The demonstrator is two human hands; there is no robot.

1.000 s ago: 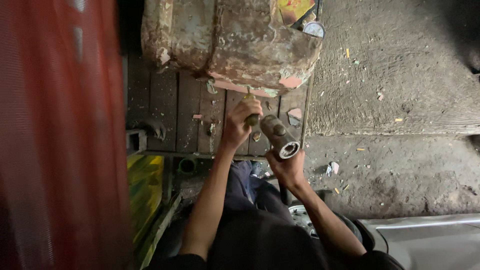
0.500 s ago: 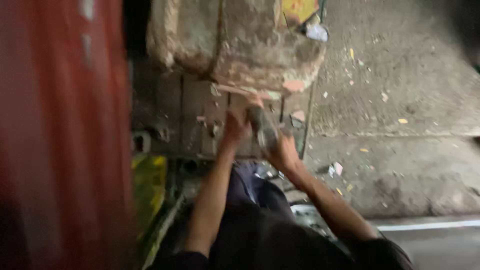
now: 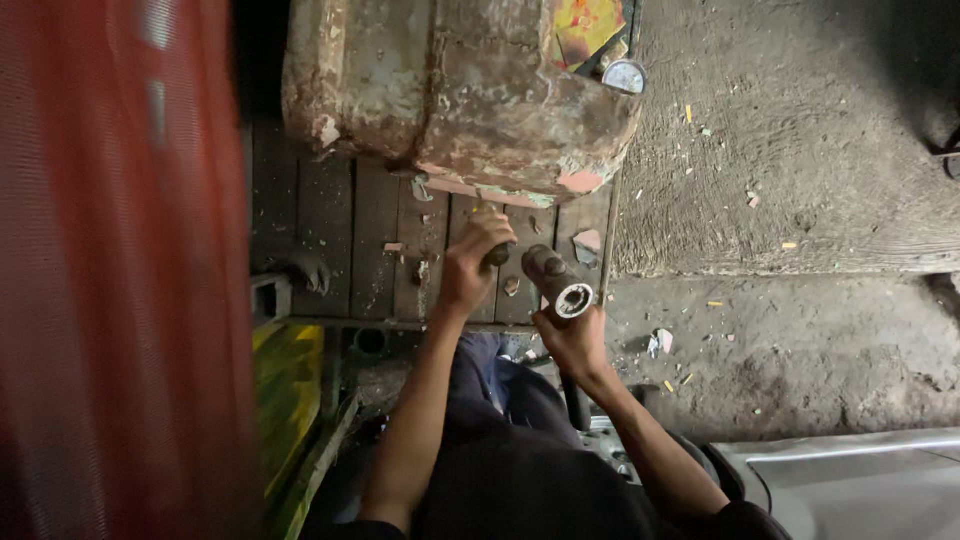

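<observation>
Left hand (image 3: 472, 262) closed round a short dark rod (image 3: 497, 253), tip up under the rusty tank (image 3: 470, 95). Right hand (image 3: 572, 340) gripped a hollow metal cylinder (image 3: 556, 280), long axis slanting up-left, just beside the rod, over the wooden planks (image 3: 350, 240).

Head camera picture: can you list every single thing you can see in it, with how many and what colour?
tank: one, rusty brown with peeling paint, top middle, on the planks
round gauge: one, pale, at the tank's upper right
wooden planks: several, dark, under the tank
paint chips: many, pinkish and yellow, scattered on planks and ground
dirt ground: grey-brown, right side
red mesh: one blurred sheet, left edge
yellow object: one, lower left
metal cylinder: one, dark, hollow end pale
left hand: gripping a small dark tool, hard to tell
right hand: holding the metal cylinder
</observation>
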